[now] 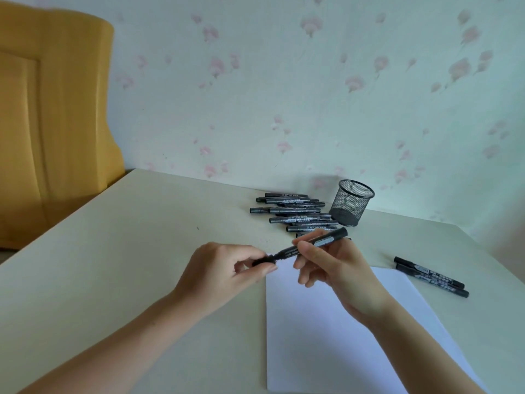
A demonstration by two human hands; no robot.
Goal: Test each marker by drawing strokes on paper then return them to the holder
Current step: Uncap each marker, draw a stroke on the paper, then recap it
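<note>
Two hands on one marker here, held up over the top edge of the paper. Right hand grips the barrel with curled fingers, the marker tilted so its far end points up toward the holder. Left hand pinches the cap at the low end between thumb and fingertips; cap looks just about at the tip, can't tell if it's fully off or on.

Holder's a black mesh cup, upright, back near the wall. Just left of it there's a pile of black markers lying flat on the table, all roughly parallel. A pair of markers lies side by side off the paper's right corner, well apart from the pile. Paper looks blank so far. Yellow chair sits off to the left.
</note>
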